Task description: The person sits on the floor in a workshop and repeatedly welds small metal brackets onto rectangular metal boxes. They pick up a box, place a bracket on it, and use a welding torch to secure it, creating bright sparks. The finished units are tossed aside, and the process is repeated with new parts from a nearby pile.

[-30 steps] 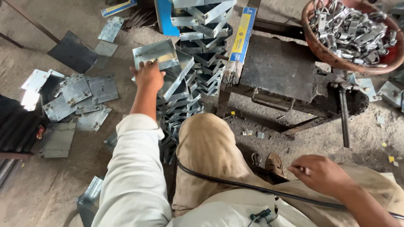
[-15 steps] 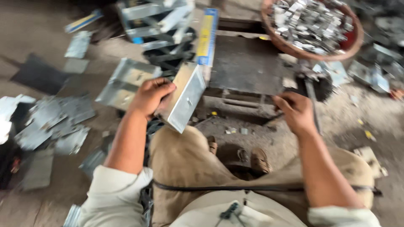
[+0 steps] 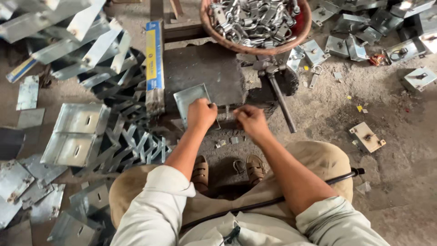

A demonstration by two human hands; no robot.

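- Fingers of the left hand [image 3: 201, 114] clamp a folded metal tray [image 3: 191, 101] lying on the dark iron block [image 3: 205, 73].
- Right hand [image 3: 249, 121] is curled shut just beside it; contents unclear.
- Basket of metal hasps [image 3: 255, 20] sits beyond.

label: long narrow blue-and-yellow strip [image 3: 154, 59] | place: along left edge of the dark work block [image 3: 205, 68], running up from its near-left corner | second: similar blue-yellow strip [image 3: 20, 69] at far left on the ground | screens, signs: none

2 hands [image 3: 202, 114], 1 basket [image 3: 207, 20], 2 sandals [image 3: 200, 173].
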